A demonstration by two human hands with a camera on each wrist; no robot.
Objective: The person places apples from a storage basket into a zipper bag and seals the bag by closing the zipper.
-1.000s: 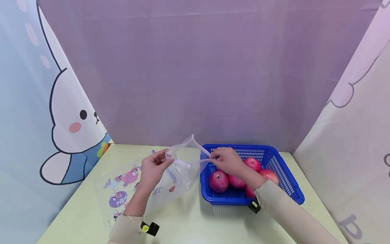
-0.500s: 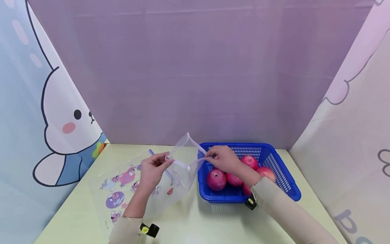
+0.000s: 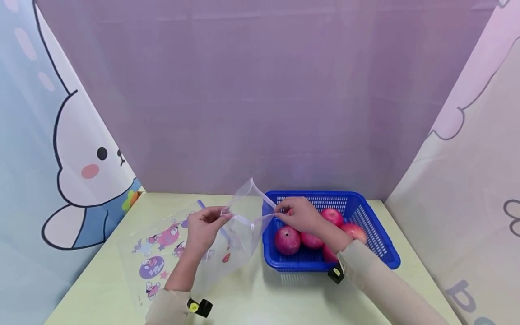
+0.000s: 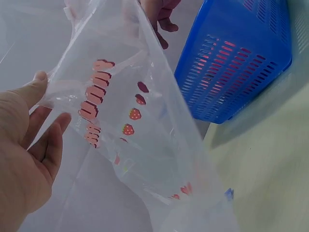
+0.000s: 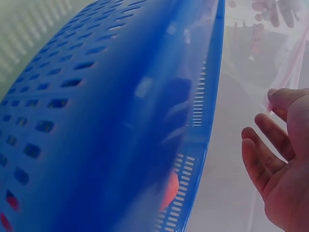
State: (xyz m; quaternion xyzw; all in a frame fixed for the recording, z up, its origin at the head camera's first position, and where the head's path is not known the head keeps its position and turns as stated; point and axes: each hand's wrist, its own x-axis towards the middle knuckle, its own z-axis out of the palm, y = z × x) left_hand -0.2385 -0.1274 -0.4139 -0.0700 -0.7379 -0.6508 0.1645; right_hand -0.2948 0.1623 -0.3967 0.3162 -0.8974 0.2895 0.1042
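Between my two hands hangs a clear plastic zipper bag [image 3: 239, 243], its mouth spread apart and a small slider on the rim. My left hand [image 3: 205, 228] pinches the left end of the rim between thumb and fingers. At the rim's right end, my right hand [image 3: 300, 214] pinches the other corner, over the blue basket's left part. Red printed letters and strawberries show on the bag [image 4: 159, 140] in the left wrist view. Several red apples [image 3: 287, 240] lie in the blue plastic basket [image 3: 298, 265], partly hidden by my right forearm.
Another clear bag with pink and purple cartoon prints [image 3: 152, 267] lies flat on the pale yellow table [image 3: 260, 302], at the left. A purple cloth wall [image 3: 260, 99] closes the back, with printed curtains on both sides.
The head view has shifted slightly, so the scene sits a little further left. Both hands keep their pinch on the bag's rim, and its mouth stays spread.
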